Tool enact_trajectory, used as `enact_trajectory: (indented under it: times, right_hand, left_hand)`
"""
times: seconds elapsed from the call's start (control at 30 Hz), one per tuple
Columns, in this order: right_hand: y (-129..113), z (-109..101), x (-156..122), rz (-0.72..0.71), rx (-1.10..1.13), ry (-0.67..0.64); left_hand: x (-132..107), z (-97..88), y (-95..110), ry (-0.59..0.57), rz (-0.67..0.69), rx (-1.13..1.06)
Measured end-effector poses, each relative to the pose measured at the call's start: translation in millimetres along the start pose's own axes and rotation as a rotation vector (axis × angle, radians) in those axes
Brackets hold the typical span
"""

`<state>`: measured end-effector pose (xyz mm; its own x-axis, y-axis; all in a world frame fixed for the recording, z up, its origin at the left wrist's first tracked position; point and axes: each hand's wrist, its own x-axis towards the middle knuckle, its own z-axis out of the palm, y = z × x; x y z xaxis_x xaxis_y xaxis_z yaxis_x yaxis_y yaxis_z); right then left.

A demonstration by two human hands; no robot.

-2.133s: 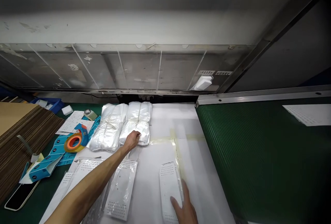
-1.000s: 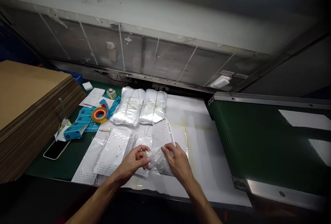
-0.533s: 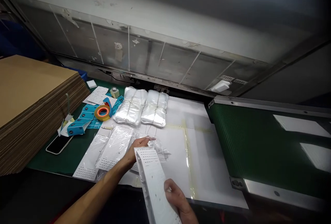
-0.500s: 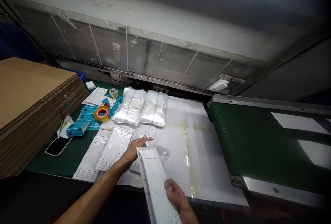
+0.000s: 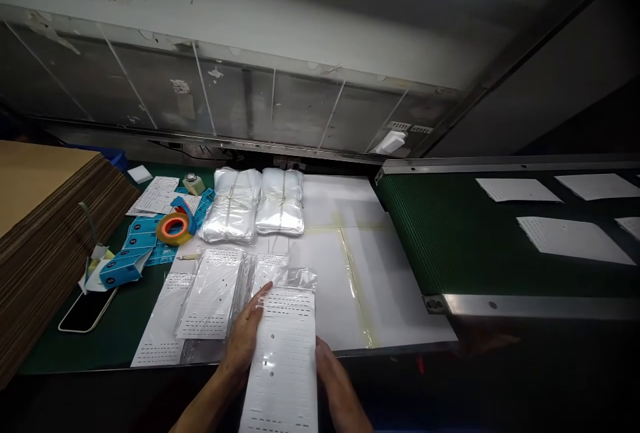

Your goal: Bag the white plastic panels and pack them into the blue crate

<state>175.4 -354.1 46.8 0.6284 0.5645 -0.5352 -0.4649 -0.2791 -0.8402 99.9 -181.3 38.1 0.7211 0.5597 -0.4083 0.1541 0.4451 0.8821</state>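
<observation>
A white perforated card (image 5: 283,360) lies partly inside a clear plastic bag (image 5: 298,278) at the near edge of the white work mat (image 5: 340,266). My left hand (image 5: 245,336) rests along the card's left edge, its fingers stretched and touching the bag. On the card's right lower side is my right hand (image 5: 330,380), its fingers partly under the card and gripping it. Left of them lie bagged cards (image 5: 210,293) in a loose pile. Two bundles of empty clear bags (image 5: 255,210) sit at the back of the mat.
A green conveyor belt (image 5: 450,240) on the right carries several white cards (image 5: 570,238). At the left are a cardboard stack (image 5: 45,220), a phone (image 5: 87,310), blue label strips (image 5: 127,263) and an orange tape roll (image 5: 173,228). A metal panel rises behind.
My left hand took a clear bag from the bundles and both hands brought it to the near edge. The right hand lifted a white card, which now sits partly in the bag.
</observation>
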Motion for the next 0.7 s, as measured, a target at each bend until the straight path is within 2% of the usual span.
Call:
enact_trajectory:
  times: [0.1, 0.17, 0.27, 0.37, 0.43, 0.53, 0.6, 0.7]
  right_hand:
    - [-1.8, -22.8, 19.0, -0.133, -0.179, 0.014]
    - [-9.2, -29.8, 33.5, -0.227, -0.279, 0.068]
    - [-21.0, -29.1, 49.0, -0.345, -0.487, 0.120]
    - [-18.8, -26.7, 51.3, -0.402, -0.678, 0.160]
    - [-7.9, -27.6, 45.4, -0.396, -0.718, 0.141]
    - [10.0, -31.2, 29.5, -0.287, -0.635, 0.022]
    - [14.3, -34.2, 16.8, -0.192, -0.566, -0.049]
    - [5.5, -44.0, -3.1, -0.080, -0.512, -0.096]
  left_hand:
    - [-0.2, 2.0, -4.5, -0.061, -0.065, -0.024]
    - [1.5, 5.9, -5.6, -0.087, -0.088, -0.019]
    - [3.3, 11.9, -8.8, -0.096, -0.107, -0.008]
    - [0.5, 13.1, -18.7, -0.042, -0.089, 0.005]
    - [-5.8, 9.0, -26.3, 0.008, -0.074, 0.030]
    - [-23.3, -2.9, -28.4, 0.024, -0.121, 0.175]
    - [-38.6, -9.9, -19.5, -0.027, -0.156, 0.329]
    - [-60.1, -12.1, 4.7, -0.090, -0.158, 0.516]
